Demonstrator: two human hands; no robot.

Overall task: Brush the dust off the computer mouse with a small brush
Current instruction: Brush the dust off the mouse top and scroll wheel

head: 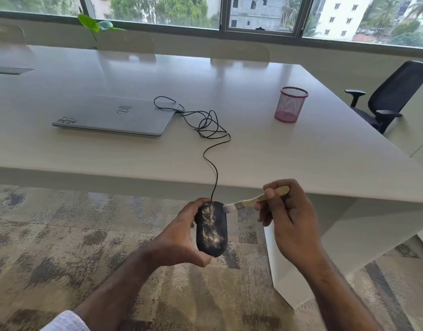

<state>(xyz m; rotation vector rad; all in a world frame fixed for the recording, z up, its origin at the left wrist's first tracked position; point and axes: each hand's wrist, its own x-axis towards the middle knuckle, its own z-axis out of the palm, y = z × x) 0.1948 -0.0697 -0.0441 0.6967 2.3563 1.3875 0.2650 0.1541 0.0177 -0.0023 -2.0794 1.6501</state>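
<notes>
A black wired computer mouse (pixel 211 229) with pale dust across its top is held in front of the table edge, above the carpet. My left hand (pixel 181 237) grips it from the left side and underneath. My right hand (pixel 286 218) holds a small brush (pixel 247 203) with a wooden handle and white bristles. The bristle tip touches the mouse's upper right edge. The mouse's black cable (pixel 212 149) runs up onto the table and coils toward a shut silver laptop (pixel 115 118).
A big white table (pixel 301 151) spreads ahead, its near edge just beyond my hands. A pink mesh pen cup (pixel 290 103) stands at the right. A black office chair (pixel 391 94) sits past the table's right side. Patterned carpet (pixel 74 235) lies below.
</notes>
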